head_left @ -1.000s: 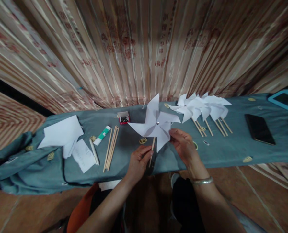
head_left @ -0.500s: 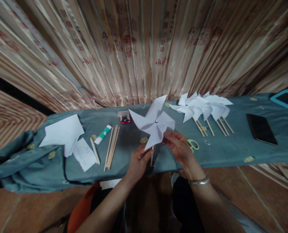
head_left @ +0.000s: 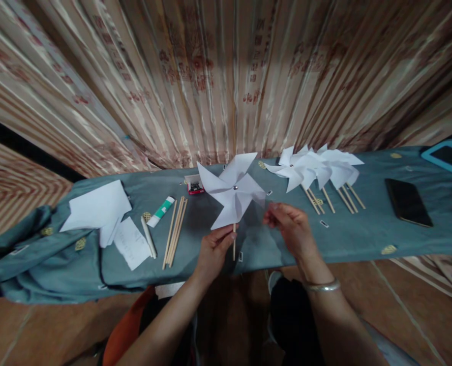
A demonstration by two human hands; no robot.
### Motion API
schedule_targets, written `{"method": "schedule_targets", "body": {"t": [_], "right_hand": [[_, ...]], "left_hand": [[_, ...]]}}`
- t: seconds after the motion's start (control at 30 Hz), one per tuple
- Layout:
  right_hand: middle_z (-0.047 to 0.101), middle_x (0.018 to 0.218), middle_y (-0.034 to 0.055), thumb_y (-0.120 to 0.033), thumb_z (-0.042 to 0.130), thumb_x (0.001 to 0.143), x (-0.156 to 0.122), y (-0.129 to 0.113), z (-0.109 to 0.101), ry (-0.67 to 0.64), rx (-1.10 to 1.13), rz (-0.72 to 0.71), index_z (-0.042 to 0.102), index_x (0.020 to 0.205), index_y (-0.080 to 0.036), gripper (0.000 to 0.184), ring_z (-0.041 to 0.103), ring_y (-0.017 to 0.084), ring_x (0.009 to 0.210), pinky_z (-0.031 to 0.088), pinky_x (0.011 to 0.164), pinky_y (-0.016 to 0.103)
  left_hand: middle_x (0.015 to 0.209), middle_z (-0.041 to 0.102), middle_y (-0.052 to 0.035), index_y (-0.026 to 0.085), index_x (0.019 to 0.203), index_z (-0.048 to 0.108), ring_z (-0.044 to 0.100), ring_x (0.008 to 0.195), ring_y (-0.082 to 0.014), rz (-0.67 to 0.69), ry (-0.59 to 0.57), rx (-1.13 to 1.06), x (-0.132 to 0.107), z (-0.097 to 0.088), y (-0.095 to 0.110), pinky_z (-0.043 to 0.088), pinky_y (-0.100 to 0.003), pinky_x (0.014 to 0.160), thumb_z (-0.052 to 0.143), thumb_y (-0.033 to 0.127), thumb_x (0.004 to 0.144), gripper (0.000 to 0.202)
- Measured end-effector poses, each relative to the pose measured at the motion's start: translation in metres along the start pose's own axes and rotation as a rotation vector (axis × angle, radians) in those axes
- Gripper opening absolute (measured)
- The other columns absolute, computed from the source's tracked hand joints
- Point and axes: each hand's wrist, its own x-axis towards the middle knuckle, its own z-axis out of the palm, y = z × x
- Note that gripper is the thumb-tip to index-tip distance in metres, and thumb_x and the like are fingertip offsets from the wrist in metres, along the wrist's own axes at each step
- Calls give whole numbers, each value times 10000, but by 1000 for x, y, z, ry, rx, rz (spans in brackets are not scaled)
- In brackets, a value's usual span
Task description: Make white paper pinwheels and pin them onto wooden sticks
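Note:
A white paper pinwheel (head_left: pixel 228 190) with a shiny pin at its centre stands upright in front of me. My left hand (head_left: pixel 212 254) is closed on its wooden stick (head_left: pixel 234 246), just below the blades. To the right, my right hand (head_left: pixel 292 229) has its fingers curled together close to a blade tip, apart from it. Nothing shows between those fingers. The scissors are hidden behind this hand.
Several finished pinwheels (head_left: pixel 317 170) lie at the back right, near a dark phone (head_left: pixel 408 202) and a blue-framed tablet (head_left: pixel 449 156). Leftward are a box of pins (head_left: pixel 195 189), loose sticks (head_left: pixel 175 234), a glue stick (head_left: pixel 160 212), a white pen (head_left: pixel 148 237) and paper sheets (head_left: pixel 99 206).
My right hand has come away from the pinwheel's blade and moved right. The pinwheel has shifted slightly left, its blades turned and its stick more upright, still in my left hand.

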Motion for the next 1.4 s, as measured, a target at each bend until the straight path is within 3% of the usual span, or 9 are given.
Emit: {"method": "schedule_targets", "body": {"t": [0.17,0.23,0.37,0.83,1.17,1.4], "right_hand": [[667,623,-13,-474,791,678,7,0,-15,312,29,-211,693,644,-228,267,492,115,551,398,576,271],[690,671,-12,-461,795,673,9,2,-17,364,24,-231,704,690,-229,250,528,121,595,415,613,269],[700,711,-8,-487,783,671,12,7,-17,302,0,-185,719,714,-228,270,569,136,670,433,664,272],[626,592,-27,-522,819,606,3,10,1,92,102,-28,721,658,-217,325,482,120,570,376,554,257],[562,535,-43,-526,849,566,2,10,5,51,83,22,730,652,-198,360,429,93,538,307,511,243],[592,557,-38,-512,848,587,1,14,6,9,138,66,736,670,-211,331,463,102,551,356,542,249]], "left_hand": [[939,775,-41,223,872,797,680,926,-218,-4,-50,15,-4,2,-2,497,-321,888,743,290,690,201],[909,775,-42,215,879,798,676,871,-209,-18,-77,29,-6,3,-3,506,-310,837,738,308,697,212],[890,773,-44,205,908,797,663,830,-203,-17,-121,53,-7,4,-5,504,-300,787,732,342,715,245],[900,733,-63,221,943,793,638,820,-189,89,-125,52,-3,-3,-9,492,-295,761,729,378,731,271],[857,712,-47,224,930,795,615,780,-170,103,-124,86,-2,-4,-8,477,-281,740,718,354,739,243],[805,672,-43,212,902,795,584,761,-168,93,-124,87,-2,-3,-9,453,-276,709,720,389,737,254]]}}
